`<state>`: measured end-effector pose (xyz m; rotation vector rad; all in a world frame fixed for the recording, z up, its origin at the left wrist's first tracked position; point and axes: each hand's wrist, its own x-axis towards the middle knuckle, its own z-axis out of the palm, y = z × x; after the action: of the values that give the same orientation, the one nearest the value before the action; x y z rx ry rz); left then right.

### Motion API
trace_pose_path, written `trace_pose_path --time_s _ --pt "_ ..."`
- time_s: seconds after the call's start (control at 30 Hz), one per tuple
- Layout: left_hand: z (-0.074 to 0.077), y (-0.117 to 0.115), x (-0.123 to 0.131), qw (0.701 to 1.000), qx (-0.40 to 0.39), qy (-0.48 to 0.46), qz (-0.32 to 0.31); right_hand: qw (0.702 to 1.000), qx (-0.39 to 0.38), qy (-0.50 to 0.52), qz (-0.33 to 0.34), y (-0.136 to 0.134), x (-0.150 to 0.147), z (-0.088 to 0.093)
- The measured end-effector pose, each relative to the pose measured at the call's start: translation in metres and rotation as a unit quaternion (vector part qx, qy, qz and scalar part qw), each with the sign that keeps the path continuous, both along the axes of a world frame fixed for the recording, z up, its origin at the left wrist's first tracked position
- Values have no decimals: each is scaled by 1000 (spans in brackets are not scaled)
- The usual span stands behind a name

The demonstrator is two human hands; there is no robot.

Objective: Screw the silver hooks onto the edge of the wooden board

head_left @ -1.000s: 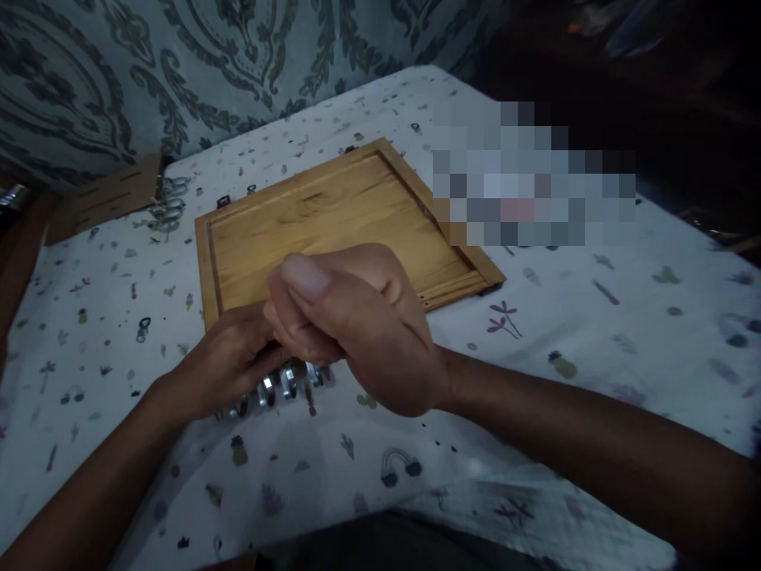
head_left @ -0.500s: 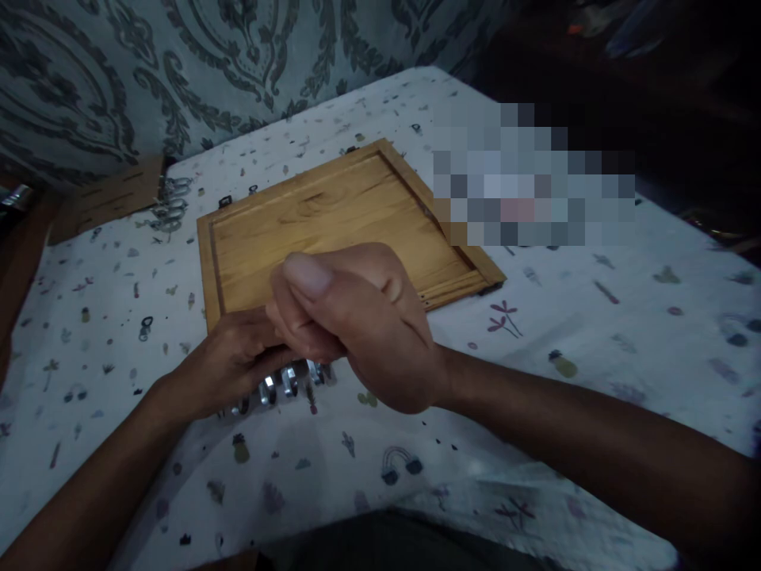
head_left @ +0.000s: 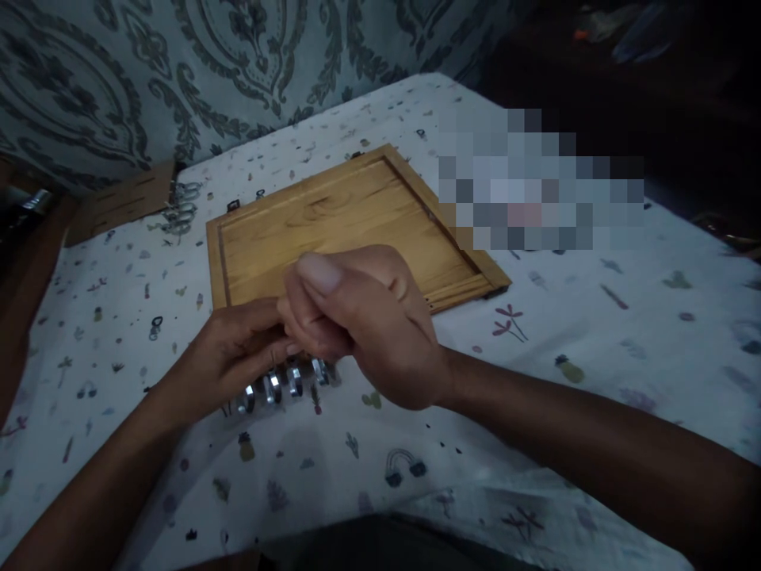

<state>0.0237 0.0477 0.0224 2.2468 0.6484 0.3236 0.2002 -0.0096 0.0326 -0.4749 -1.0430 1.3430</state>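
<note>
My right hand (head_left: 372,321) is closed like a fist, thumb on top, in front of the near edge of a framed wooden panel (head_left: 309,230). Whatever it grips, if anything, is hidden inside the fingers. Just left of it and partly behind it, my left hand (head_left: 238,353) has thumb and fingers drawn together in a pinch. What lies between them is not visible. Below the left fingers several curved shiny metal pieces (head_left: 272,386) stand in a row, partly covered by the hand. Small dark metal fittings (head_left: 234,205) show along the panel's far edge.
A patterned white cloth (head_left: 404,428) covers the table. A slotted brown cardboard piece (head_left: 122,202) lies at the back left, with several metal loops (head_left: 181,208) beside it. A pixelated patch hides the area right of the panel. Patterned wallpaper (head_left: 238,63) rises behind.
The whole view has shifted slightly, so everything sits a little further right. The left thumb now shows more clearly beside the right fist. Both hands stay nearly in place against the panel.
</note>
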Motion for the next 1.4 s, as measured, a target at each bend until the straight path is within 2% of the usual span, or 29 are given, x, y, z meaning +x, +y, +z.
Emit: trace_pose_path --time_s 0.1,0.2,0.3,0.4,0.67,1.03,1.23,1.4 --pt "2 -12 -4 997 16 67 44 999 -28 -16 -5 -1 0 1" --pt "-4 -25 -3 982 133 118 61 1000 7 -11 -5 -1 0 -4" --pt "-14 -34 1 963 234 111 75 1000 15 -15 -6 0 0 -8" --pt "-21 -36 3 956 267 92 84 1000 23 -3 5 1 0 -10" --pt "-30 -40 4 949 289 71 104 999 28 -23 -9 2 0 -9" --pt "-29 -40 3 959 259 49 106 999 17 -33 -12 1 0 -7" --pt "-29 -40 4 959 259 48 107 999 49 -7 -8 4 -2 -8" --pt "-30 -39 4 956 270 44 106 999 26 -24 -13 4 -1 -7"
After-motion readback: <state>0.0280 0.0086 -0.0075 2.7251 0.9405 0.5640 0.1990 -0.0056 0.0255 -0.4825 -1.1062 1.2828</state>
